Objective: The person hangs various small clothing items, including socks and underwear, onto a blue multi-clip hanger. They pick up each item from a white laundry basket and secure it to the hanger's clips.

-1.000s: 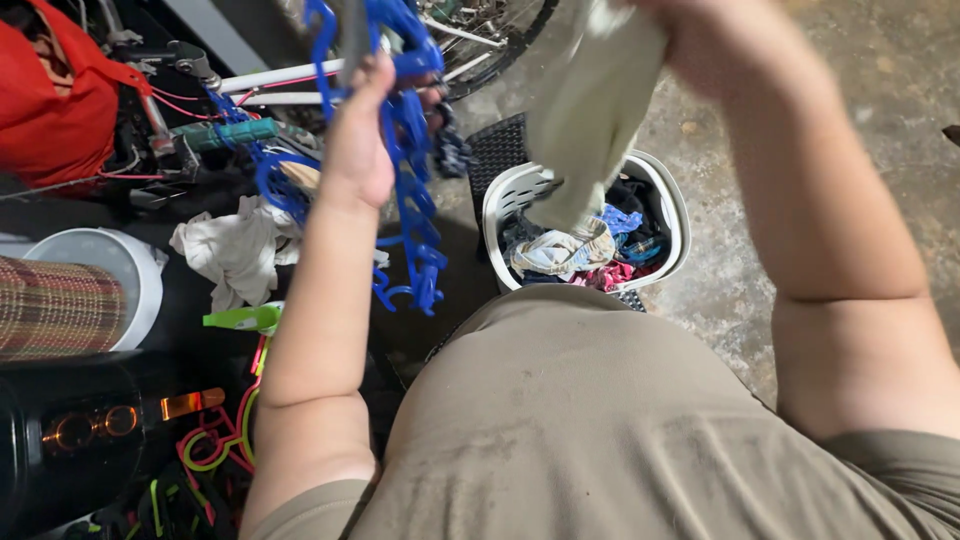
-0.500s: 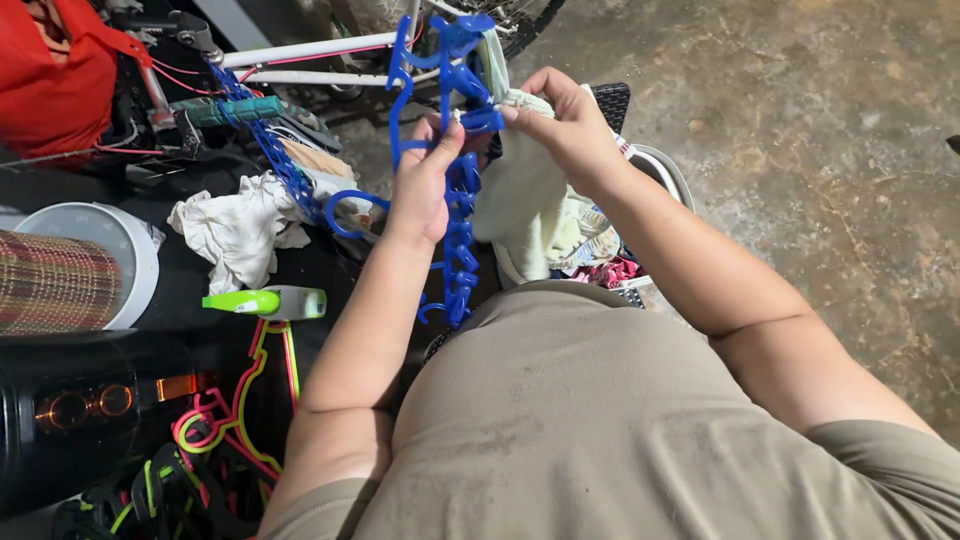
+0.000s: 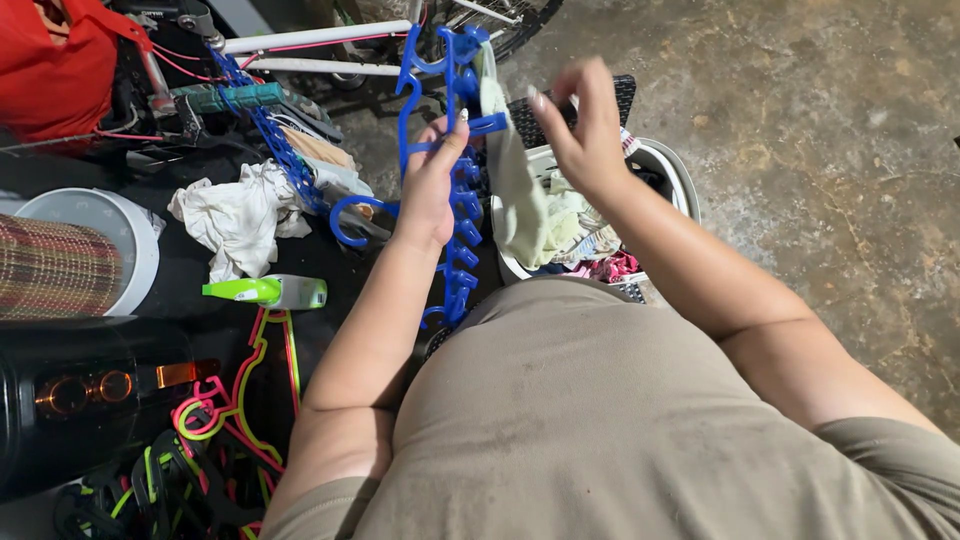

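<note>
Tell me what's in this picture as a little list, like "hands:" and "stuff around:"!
left hand: grips the blue clip hanger
right hand: open, beside the pale cloth, not holding it
pale cloth: hangs from a clip on the blue hanger
below: white laundry basket with mixed clothes
stuff around: white rag, green spray bottle, neon hangers, bicycle frame

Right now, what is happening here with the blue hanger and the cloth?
A person's left hand holds up a blue multi-clip hanger. A pale green cloth hangs from one of its clips. The right hand is open beside the cloth, not gripping it. A white laundry basket with mixed clothes stands below on the concrete floor.
</note>
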